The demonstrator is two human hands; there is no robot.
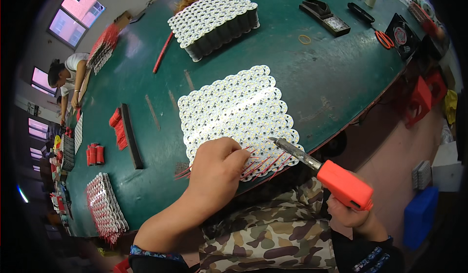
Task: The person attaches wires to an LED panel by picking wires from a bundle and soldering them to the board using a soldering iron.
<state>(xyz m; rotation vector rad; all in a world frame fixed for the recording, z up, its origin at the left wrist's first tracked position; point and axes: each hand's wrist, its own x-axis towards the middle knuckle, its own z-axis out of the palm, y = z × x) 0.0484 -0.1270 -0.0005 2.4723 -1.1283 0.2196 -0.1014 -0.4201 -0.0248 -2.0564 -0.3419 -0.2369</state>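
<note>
A panel of joined round white LED boards (229, 102) lies flat on the green table in front of me. My left hand (219, 168) is closed over the panel's near part, its fingertips pinched on thin red wires. Several red wires (265, 164) spread over the near right boards, and other wire ends stick out left of the hand. In my right hand (348, 212) is a red-orange soldering iron (343, 182). Its metal tip reaches over the panel's right side, close to the boards; whether it touches them I cannot tell.
A stack of white LED boards (214, 19) stands at the far side. More wired boards (105, 204) lie near left, beside red wire bundles (96, 154) and a dark bar (130, 136). A soldering stand (324, 18), orange-handled scissors (384, 39) and a fan (402, 36) sit far right. Another person (73, 75) works at far left.
</note>
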